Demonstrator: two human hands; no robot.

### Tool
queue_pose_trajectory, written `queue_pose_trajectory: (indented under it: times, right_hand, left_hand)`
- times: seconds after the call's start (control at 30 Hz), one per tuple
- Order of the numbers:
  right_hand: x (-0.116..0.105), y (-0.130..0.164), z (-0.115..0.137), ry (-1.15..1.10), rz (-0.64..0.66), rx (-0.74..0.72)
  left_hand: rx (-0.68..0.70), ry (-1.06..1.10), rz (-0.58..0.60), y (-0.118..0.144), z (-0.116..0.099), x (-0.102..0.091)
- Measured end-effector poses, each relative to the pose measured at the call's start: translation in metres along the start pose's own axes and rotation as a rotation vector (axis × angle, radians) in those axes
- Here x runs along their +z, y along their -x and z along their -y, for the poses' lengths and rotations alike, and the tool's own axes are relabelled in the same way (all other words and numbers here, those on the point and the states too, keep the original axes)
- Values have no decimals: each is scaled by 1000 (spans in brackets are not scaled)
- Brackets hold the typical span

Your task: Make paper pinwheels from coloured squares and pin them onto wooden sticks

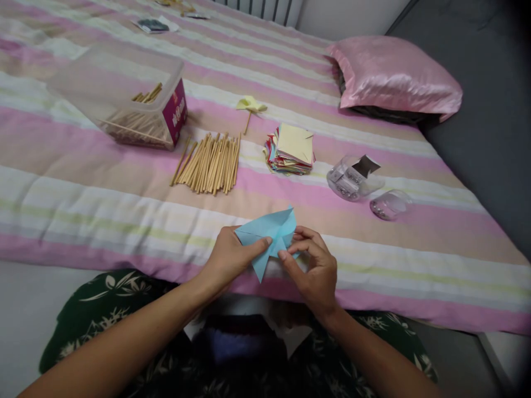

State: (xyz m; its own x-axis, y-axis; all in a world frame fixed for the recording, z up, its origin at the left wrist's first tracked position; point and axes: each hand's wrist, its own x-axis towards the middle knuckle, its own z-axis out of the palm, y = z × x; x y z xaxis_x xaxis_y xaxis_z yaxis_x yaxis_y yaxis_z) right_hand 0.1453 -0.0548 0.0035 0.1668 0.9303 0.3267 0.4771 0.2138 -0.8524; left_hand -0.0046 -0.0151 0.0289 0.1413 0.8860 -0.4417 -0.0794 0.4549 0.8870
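Note:
A blue paper pinwheel, partly folded, is held between my two hands above the near edge of the bed. My left hand grips its left side, the thumb pressed on the paper near the centre. At the right side, my right hand pinches a corner of the paper between thumb and fingers. One pointed flap hangs down toward me. Just beyond lie a row of thin wooden sticks and a stack of cut coloured paper squares with a pale yellow one on top.
A finished yellow pinwheel on a stick lies behind the sticks. A clear plastic box with more sticks lies on its side at left. Two small clear containers with tiny metallic pieces are at right. A pink pillow lies at the back right.

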Motion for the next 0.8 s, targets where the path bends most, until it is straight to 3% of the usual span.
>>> queue_pose_trajectory:
  times: [0.8]
  right_hand:
    - [1, -4, 2, 43, 28, 102]
  left_hand:
    - [193, -302, 44, -3, 4, -5]
